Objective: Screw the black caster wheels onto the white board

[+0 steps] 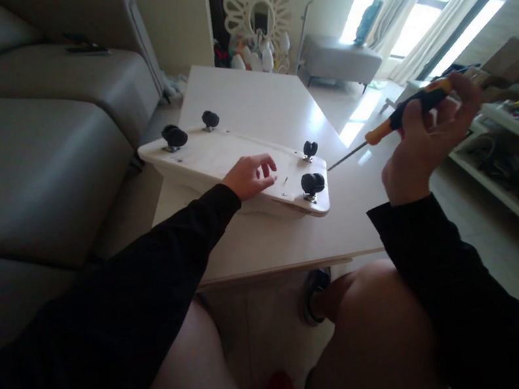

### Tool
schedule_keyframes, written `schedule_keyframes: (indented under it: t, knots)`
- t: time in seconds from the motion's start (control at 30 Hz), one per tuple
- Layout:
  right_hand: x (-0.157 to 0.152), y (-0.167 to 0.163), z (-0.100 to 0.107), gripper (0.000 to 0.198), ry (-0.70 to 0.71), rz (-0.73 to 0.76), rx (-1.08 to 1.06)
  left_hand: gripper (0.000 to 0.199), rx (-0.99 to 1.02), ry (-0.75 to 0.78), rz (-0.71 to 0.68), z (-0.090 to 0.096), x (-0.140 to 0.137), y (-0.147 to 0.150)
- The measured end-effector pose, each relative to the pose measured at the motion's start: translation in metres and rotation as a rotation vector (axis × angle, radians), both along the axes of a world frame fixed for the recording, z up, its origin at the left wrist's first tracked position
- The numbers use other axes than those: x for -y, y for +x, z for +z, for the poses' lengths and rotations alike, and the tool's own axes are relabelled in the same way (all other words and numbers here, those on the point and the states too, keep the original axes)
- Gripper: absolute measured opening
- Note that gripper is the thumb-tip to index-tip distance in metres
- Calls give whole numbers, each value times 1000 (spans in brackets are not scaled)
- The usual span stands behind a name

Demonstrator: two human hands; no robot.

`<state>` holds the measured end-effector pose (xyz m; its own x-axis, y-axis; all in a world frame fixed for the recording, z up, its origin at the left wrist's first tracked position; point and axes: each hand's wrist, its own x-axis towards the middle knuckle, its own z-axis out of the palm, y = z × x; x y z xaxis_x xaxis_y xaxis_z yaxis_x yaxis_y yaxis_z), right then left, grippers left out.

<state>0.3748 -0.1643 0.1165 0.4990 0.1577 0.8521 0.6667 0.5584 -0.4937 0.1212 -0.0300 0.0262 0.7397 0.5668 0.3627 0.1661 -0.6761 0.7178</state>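
A white board [242, 151] lies on the table with black caster wheels near its corners: two at the left end, including one caster [174, 136], and two at the right end, including another caster [312, 183]. Over the board's near middle is my left hand [252, 176], its fingers bent and apart with nothing seen in them. A small dark screw-like piece [286, 181] shows on the board just right of it. My right hand [421, 134], raised at the right, grips a screwdriver [396, 120] by its yellow and black handle. The shaft slants down left, its tip appearing near the board's right edge.
The pale table [287, 243] stands in front of my knees. A grey sofa [25, 161] runs along the left. At the right is a white shelf unit [507, 159] with items in it. Beyond the table are a grey bench [339, 58] and a petal-framed mirror [235, 6].
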Motion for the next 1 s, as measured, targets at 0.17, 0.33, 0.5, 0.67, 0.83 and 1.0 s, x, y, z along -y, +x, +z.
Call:
schedule_keyframes:
  t: [0.17,0.33,0.5,0.67,0.83,1.0]
  knots:
    - [4,-10,5,43,41,-45,78,13,-8,-3,-3,1,0,0]
    - [-6,-26,-2,43,38,125,103,15,-6,-2,2,0,0,0]
    - [-10,-34,-9,45,-107,237,66,14,-7,3,9,0,0,-1]
    - [-8,-33,-8,45,-158,174,17,13,-17,-12,2,1,0,-1]
    - [-4,-34,-4,43,-200,115,12,13,-14,-22,1,0,0,0]
    - [-3,-34,-5,40,-109,101,52,13,-21,-24,-1,0,-1,1]
